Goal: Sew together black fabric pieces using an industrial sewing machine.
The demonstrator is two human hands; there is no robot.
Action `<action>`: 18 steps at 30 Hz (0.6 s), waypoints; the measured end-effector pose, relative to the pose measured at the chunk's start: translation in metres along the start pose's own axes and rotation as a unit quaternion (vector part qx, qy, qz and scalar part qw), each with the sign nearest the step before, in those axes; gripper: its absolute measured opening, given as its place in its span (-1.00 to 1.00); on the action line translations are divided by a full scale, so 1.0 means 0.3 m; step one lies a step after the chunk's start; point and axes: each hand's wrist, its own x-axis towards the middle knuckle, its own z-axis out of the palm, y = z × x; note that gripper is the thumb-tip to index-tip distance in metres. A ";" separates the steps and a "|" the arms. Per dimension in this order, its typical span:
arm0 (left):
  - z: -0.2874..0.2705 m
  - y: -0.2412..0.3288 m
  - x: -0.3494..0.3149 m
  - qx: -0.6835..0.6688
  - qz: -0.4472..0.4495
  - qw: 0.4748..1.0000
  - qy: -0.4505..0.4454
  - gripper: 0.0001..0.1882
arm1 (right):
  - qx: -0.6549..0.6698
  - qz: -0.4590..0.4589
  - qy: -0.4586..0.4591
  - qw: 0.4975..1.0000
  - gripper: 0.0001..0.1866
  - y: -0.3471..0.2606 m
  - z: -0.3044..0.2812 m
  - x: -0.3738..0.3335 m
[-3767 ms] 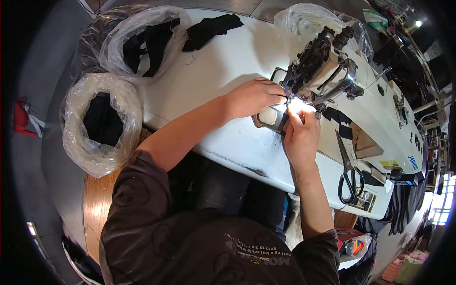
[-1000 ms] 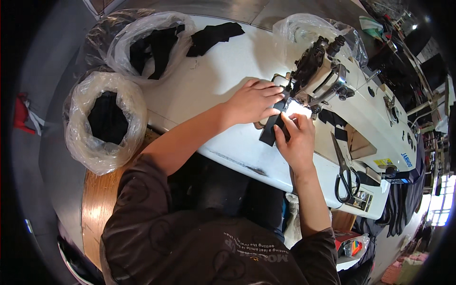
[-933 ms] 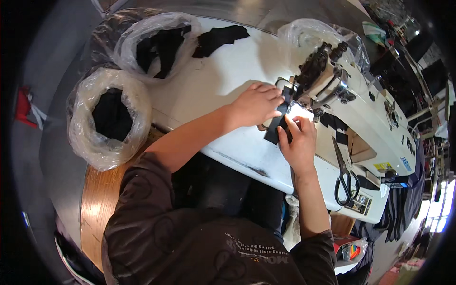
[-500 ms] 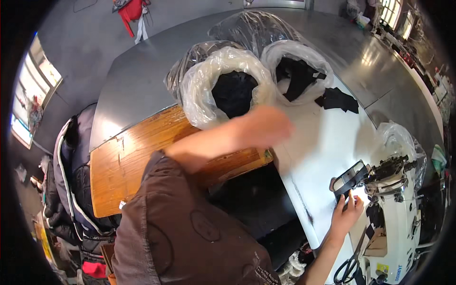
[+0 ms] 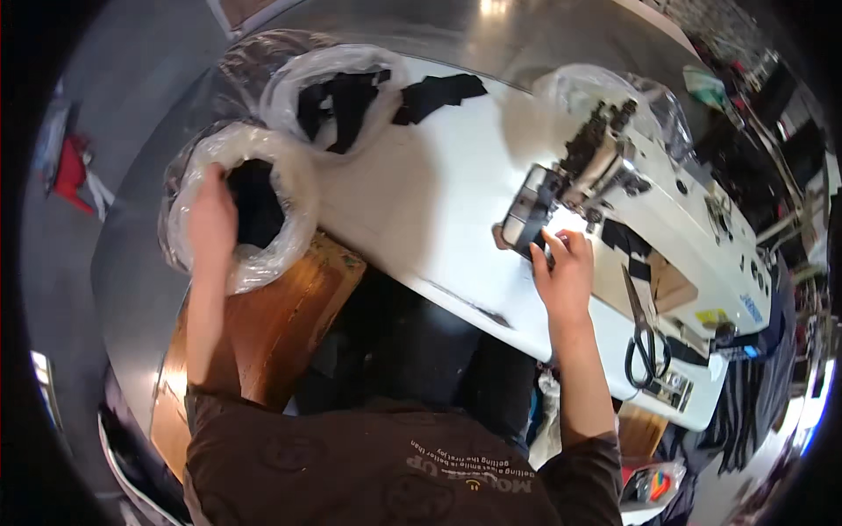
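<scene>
At the left, my left hand [image 5: 213,215] is over the rim of a clear plastic bag [image 5: 296,188] with its top rolled back. Black fabric [image 5: 257,206] fills the bag's mouth. Motion blur hides whether those fingers grip anything. By the needle area of a white sewing machine [image 5: 693,215], my right hand [image 5: 566,273] has thumb and fingertips closed on a small black fabric piece [image 5: 537,238]. That piece lies beside a metal-framed plate [image 5: 529,200] on the white tabletop [image 5: 438,237].
A second plastic bag [image 5: 392,83] of black cut pieces stands farther back, with loose black fabric [image 5: 443,95] beside it. Black-handled scissors [image 5: 647,351] lie near the machine's base. A wooden board [image 5: 281,329] adjoins the table at the left.
My view has swung to the right. My left arm has gone from reaching across in front of the bags to the nearer bag's opening. My right hand stays at the machine.
</scene>
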 end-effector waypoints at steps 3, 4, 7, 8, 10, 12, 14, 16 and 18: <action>-0.140 0.191 0.044 -0.049 0.139 0.983 0.111 -0.63 | -0.017 0.001 0.013 1.000 -0.68 0.015 -0.019 -0.001; -0.167 0.269 0.049 -0.052 0.143 0.982 0.108 -0.63 | -0.014 -0.001 0.014 1.000 -0.68 0.016 -0.021 -0.004; -0.180 0.485 0.047 -0.248 0.212 0.943 0.064 -0.70 | -0.016 0.002 0.019 1.000 -0.68 0.020 -0.035 -0.010; -0.174 0.544 0.035 -0.302 0.227 0.926 -0.005 -0.73 | -0.016 0.003 0.018 1.000 -0.68 0.022 -0.031 -0.010; -0.116 0.667 0.035 -0.286 0.402 0.870 -0.003 -0.71 | -0.009 0.012 0.020 1.000 -0.69 0.014 -0.031 -0.008; -0.007 0.818 -0.044 -0.439 0.380 0.806 -0.112 -0.73 | -0.012 0.015 0.016 1.000 -0.68 0.011 -0.029 -0.004; 0.146 0.964 -0.114 -0.537 0.409 0.724 -0.144 -0.71 | -0.017 0.022 0.010 1.000 -0.68 0.013 -0.030 -0.003; 0.253 1.071 -0.190 -0.511 0.462 0.707 -0.159 -0.72 | -0.016 0.018 0.007 1.000 -0.70 0.019 -0.031 -0.008; 0.354 1.135 -0.246 -0.504 0.495 0.698 -0.118 -0.70 | -0.010 0.029 -0.013 0.999 -0.72 0.026 -0.035 -0.007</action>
